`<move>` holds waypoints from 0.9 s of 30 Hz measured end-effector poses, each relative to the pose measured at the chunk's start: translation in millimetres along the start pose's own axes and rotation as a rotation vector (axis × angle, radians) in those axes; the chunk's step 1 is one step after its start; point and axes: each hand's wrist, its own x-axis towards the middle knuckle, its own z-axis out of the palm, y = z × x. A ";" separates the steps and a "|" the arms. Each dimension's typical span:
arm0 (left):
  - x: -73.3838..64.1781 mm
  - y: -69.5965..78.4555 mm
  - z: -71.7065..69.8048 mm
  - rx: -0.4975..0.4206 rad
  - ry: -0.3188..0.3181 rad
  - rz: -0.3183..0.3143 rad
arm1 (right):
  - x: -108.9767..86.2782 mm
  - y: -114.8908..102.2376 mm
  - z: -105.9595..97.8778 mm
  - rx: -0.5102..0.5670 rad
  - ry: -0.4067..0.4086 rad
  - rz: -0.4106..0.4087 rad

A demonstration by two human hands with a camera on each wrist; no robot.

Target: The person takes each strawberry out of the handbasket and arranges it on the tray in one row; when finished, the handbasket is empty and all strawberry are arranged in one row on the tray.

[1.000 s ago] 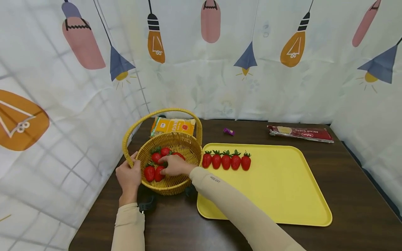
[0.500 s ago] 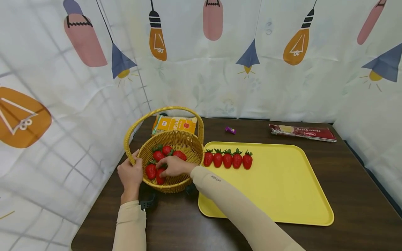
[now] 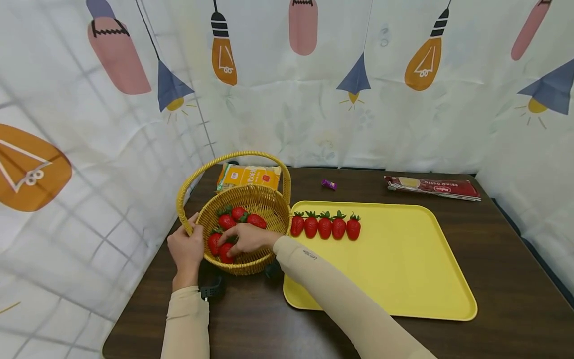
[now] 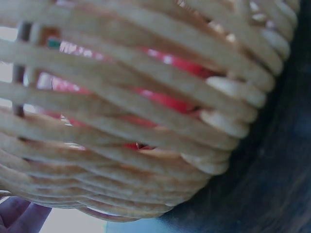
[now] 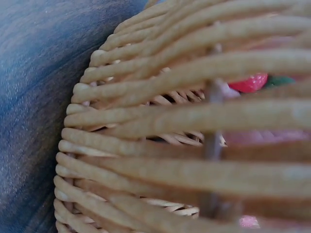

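Note:
A yellow wicker basket with a tall hoop handle stands on the left of the table, several red strawberries inside. My left hand grips its left side where the handle meets the rim. Reaching in over the right rim, my right hand has thumb and fingers around the front strawberry; another strawberry lies just left of it. Through the weave in the left wrist view, red strawberries show. The right wrist view is mostly basket wall, which hides the right fingers.
Right of the basket lies a yellow tray, with several strawberries in a row at its upper left. Behind are an orange snack packet, a small purple candy and a dark red packet. A patterned curtain encloses the table.
The right hand's fingers have spread and shifted slightly left over the front strawberry, which has moved a little left and turned. The left hand keeps its grip on the basket.

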 end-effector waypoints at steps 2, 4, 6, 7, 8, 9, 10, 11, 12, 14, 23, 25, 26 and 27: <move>0.4 0.3 0.0 0.002 0.001 -0.001 | 0.1 -0.8 -0.4 0.003 -0.036 -0.022; 0.8 0.5 -0.2 0.005 0.002 -0.006 | 0.4 -1.3 -0.2 0.003 -0.070 -0.039; 1.0 0.5 -0.4 0.007 0.002 -0.006 | 0.3 -1.8 0.2 0.001 -0.088 -0.046; 0.9 0.6 -0.5 0.008 0.002 -0.006 | 0.2 -2.1 0.4 0.000 -0.089 -0.048; 0.8 0.6 -0.7 0.009 0.001 -0.006 | -0.1 -2.3 0.6 0.007 -0.083 -0.047; 0.7 0.8 -0.8 0.010 -0.001 -0.004 | -0.5 -2.5 0.8 0.017 -0.074 -0.041; 0.5 1.0 -1.0 0.008 -0.003 -0.001 | -1.1 -2.7 0.7 0.032 -0.060 -0.033; 0.3 1.0 -1.2 0.006 -0.006 0.000 | -1.9 -3.1 0.6 0.055 -0.044 -0.024; 0.1 1.2 -1.3 0.003 -0.009 0.001 | -2.7 -3.4 0.4 0.089 -0.028 -0.012; -0.2 1.3 -1.3 -0.005 -0.015 0.001 | -5.1 -4.0 -0.7 0.164 0.007 0.016; -1.3 1.8 -0.2 0.012 -0.003 -0.018 | -19.4 -7.3 -4.1 0.449 0.149 0.070; -0.8 1.6 -0.3 0.012 0.000 -0.012 | -24.8 -9.1 -5.9 0.490 0.168 0.060; -0.6 1.6 -0.4 0.012 0.000 -0.010 | -28.2 -10.5 -7.4 0.515 0.175 0.052; -0.3 1.2 -0.6 0.007 0.000 -0.007 | -31.5 -11.5 -8.9 0.529 0.180 0.040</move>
